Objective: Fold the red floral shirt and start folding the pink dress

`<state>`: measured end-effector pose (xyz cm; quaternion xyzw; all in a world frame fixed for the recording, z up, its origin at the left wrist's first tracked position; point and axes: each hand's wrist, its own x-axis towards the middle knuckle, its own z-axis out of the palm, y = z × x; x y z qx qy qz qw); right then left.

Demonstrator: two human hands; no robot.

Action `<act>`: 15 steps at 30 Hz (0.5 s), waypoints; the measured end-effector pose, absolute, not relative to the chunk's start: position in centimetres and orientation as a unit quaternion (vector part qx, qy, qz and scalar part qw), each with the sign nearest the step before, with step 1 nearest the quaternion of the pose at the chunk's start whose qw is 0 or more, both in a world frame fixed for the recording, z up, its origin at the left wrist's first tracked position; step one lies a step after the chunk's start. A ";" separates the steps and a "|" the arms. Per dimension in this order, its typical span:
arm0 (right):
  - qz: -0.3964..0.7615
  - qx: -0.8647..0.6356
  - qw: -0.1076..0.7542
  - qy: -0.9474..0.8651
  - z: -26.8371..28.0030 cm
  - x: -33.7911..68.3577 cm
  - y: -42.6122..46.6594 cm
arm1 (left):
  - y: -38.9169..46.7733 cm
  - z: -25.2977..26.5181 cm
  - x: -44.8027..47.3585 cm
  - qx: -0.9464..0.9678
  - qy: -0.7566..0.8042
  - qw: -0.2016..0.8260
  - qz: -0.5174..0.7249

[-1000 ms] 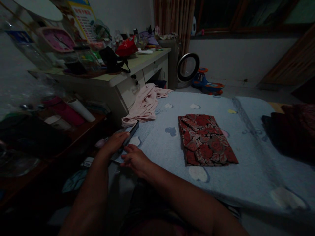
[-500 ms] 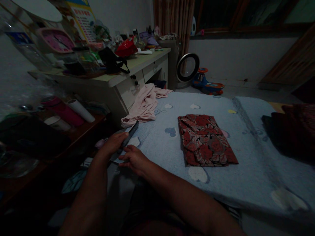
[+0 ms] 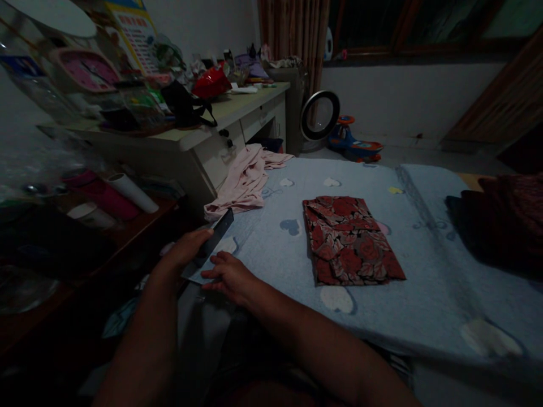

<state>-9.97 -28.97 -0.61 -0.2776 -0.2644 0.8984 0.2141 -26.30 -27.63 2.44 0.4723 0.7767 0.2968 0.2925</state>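
Observation:
At the bed's near left edge, my left hand point(image 3: 190, 249) is closed on a dark, flat, rectangular thing that looks like a phone point(image 3: 218, 230). Its far end points up towards the pink cloth point(image 3: 244, 178). Close beside it, my right hand point(image 3: 231, 278) has its fingers spread, with nothing visibly held; whether a fingertip touches the phone's lower edge I cannot tell. To the right, a folded red, black and grey floral garment point(image 3: 352, 243) lies flat on the light blue bedspread point(image 3: 271, 260).
Dark folded cloth point(image 3: 509, 226) is piled at the right. Left stands a cluttered desk point(image 3: 237, 118), with a low shelf point(image 3: 165, 212) holding a pink bottle point(image 3: 99, 195). Beyond the bed are an open round appliance door point(image 3: 320, 116) and a blue ride-on toy point(image 3: 354, 144).
My left hand has tilted the phone, so more of its flat dark face shows. The right hand stays close by, fingers still apart. The whole view has shifted slightly.

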 end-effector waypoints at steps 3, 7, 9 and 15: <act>0.900 -0.270 0.215 -0.266 -0.8 -9.8 -28.9 | -27.7 2.2 -26.6 0.448 0.767 0.329 0.320; 0.903 -0.266 0.219 -0.257 -0.8 -9.8 -28.9 | -27.8 2.2 -26.5 0.433 0.769 0.349 0.316; 0.903 -0.267 0.216 -0.257 -0.7 -9.7 -28.9 | -27.8 2.3 -26.2 0.442 0.772 0.336 0.309; 0.903 -0.267 0.221 -0.256 -0.2 -9.6 -28.9 | -27.7 2.6 -25.7 0.464 0.776 0.303 0.302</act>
